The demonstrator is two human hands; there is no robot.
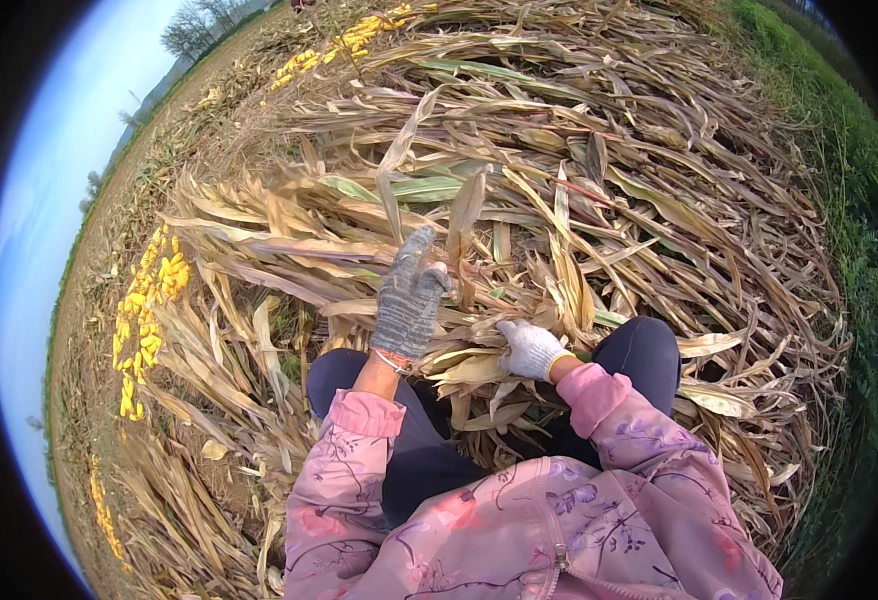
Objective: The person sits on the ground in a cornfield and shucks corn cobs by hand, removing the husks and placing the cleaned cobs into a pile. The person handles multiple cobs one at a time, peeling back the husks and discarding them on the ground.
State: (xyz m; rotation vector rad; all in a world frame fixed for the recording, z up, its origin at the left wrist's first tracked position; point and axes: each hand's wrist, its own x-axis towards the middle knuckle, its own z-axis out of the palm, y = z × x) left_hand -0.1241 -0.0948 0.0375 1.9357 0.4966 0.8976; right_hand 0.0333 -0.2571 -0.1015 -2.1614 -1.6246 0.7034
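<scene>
Dry corn stalks with pale brown leaves lie in a thick layer before me and between my knees. My left hand, in a grey striped knit glove, is over the stalks with its fingers apart; a fingertip shows bare at the glove's end. To its right, my right hand wears a white knit glove with a yellow edge. Its fingers are against a bunch of dry husks and leaves near my lap, and the leaves partly hide how firmly they hold it.
Husked yellow corn ears lie in a heap at the left, with more ears at the top and lower left. Green grass borders the stalks on the right. My bent knees are on both sides of my hands.
</scene>
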